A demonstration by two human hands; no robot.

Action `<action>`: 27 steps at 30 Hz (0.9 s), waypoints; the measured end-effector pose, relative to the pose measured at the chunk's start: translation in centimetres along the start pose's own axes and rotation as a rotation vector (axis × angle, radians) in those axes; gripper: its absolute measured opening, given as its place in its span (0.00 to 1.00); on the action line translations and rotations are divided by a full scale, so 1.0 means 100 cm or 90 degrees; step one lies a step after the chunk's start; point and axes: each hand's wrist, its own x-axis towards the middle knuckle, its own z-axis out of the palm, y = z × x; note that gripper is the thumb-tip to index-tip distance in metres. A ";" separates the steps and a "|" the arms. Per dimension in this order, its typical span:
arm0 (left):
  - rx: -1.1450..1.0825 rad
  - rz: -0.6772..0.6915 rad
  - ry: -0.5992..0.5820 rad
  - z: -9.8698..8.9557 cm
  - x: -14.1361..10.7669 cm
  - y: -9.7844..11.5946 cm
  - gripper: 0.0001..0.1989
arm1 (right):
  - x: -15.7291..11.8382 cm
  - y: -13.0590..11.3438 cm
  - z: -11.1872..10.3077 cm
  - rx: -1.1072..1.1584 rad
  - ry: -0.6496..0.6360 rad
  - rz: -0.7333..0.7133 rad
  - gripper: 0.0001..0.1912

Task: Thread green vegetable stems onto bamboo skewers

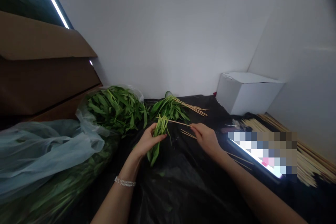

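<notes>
**Working a Thin Stick Across Green Stems, Just in Front of the Leafy Pile**

Gripping a small bunch of stems [162, 124] between the closed fingers of the left hand [145, 141], just in front of the leafy pile [172, 108], and trailing the leaves back toward the wearer. Pinching one end of a thin stick [180, 123] in the closed fingers of the right hand [206, 138], and laying it across the upper stems, with the far tip poking out on the left. Apparently being in the middle of piercing, though not showing clearly whether the stick is going through every stem or only passing behind some. Calling, by judgement, for a firm hold close to the crossing point and a straight, gentle push, and risking split stems or a bent stick under a hard shove.

Jutting out to the right of the leafy pile, a fan of stick ends [195, 107]; lying nearer the wearer than the pile, a few loose sticks [187, 133] on a black plastic sheet [183, 185]. Sitting left of the pile, an open plastic bag [82, 110] of leaves; standing to its right, a white box [231, 94]; spreading farther right and nearer, a stock of sticks [306, 168] beside a glowing device [270, 169].
</notes>
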 end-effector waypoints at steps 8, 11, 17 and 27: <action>0.088 0.009 -0.093 0.015 0.003 -0.018 0.27 | 0.028 0.021 -0.008 0.241 0.074 0.271 0.18; 0.118 -0.024 -0.194 0.024 0.003 -0.027 0.24 | 0.036 0.039 -0.002 0.425 0.120 0.373 0.20; 0.136 -0.004 -0.333 0.048 -0.011 -0.023 0.20 | 0.043 0.077 -0.008 0.651 0.176 0.598 0.07; 0.373 0.218 -0.472 0.059 -0.023 -0.014 0.17 | 0.046 0.137 -0.066 0.658 0.009 0.615 0.05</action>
